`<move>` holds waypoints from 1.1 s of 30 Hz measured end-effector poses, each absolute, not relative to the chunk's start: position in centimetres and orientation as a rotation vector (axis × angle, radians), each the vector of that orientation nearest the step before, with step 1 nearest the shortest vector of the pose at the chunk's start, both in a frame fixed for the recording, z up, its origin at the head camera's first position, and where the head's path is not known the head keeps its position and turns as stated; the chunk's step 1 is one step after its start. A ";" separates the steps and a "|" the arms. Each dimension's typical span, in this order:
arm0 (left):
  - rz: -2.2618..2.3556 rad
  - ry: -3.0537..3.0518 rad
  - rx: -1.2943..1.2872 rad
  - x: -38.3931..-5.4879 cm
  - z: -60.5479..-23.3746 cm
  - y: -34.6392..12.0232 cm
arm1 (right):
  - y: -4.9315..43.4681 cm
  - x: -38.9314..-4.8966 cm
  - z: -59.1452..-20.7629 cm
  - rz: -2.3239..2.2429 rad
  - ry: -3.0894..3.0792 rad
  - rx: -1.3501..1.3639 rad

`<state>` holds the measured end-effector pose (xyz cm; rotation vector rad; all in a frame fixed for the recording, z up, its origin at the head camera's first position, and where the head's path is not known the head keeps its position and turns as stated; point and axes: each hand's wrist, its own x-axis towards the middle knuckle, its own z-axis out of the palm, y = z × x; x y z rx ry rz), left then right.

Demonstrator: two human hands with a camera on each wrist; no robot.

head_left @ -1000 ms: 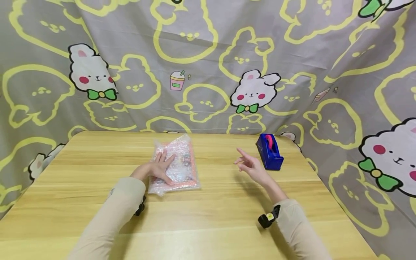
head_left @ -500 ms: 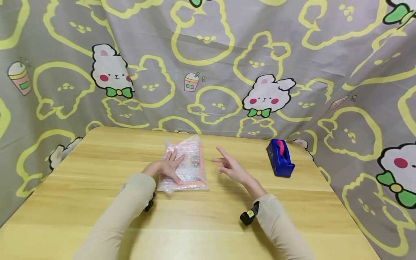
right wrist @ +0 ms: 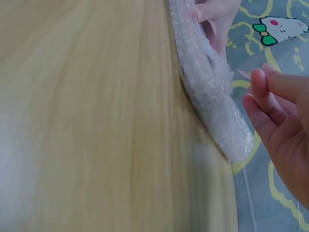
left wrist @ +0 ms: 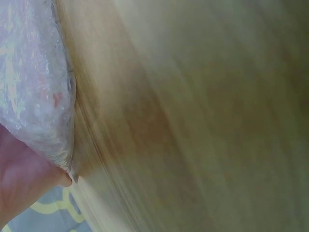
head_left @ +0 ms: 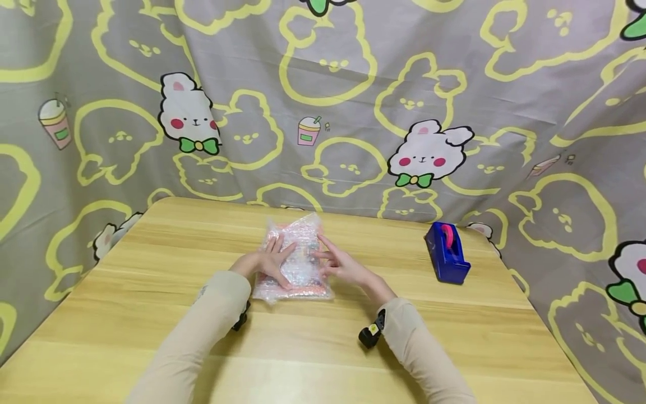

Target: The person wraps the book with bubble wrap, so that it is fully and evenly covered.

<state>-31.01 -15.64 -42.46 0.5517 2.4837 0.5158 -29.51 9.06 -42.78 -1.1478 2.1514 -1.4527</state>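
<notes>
A flat package in bubble wrap (head_left: 304, 259), with orange showing at its borders, lies on the wooden table (head_left: 292, 348). My left hand (head_left: 271, 264) rests on its left part with fingers spread. At the package's right edge, my right hand (head_left: 348, 268) overlaps it in the head view, index finger extended. The right wrist view shows that hand's thumb and a finger pinching a small, thin strip of tape (right wrist: 244, 74) close beside the wrap. In the left wrist view, the wrap's puffy edge hides part of the left hand.
A blue tape dispenser (head_left: 448, 259) with a pink roll (head_left: 447, 235) stands on the right side of the table. A grey curtain (head_left: 348, 118) with yellow outlines and white rabbits hangs behind the table and along its sides.
My right hand has moved left from near the tape dispenser to the package's right edge. The left hand stays on the package, while the head view has shifted slightly.
</notes>
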 end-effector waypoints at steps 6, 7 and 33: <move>0.477 2.498 0.544 -31.0 -42.1 -15.9 | 8.0 -29.8 -42.1 -1.376 2.147 -1.144; 0.469 2.501 0.544 -31.0 -42.1 -15.9 | 7.7 -29.8 -41.9 -1.361 2.146 -1.148; 0.483 2.487 0.554 -31.0 -42.4 -15.6 | 6.6 -31.4 -43.2 -1.243 2.229 -0.903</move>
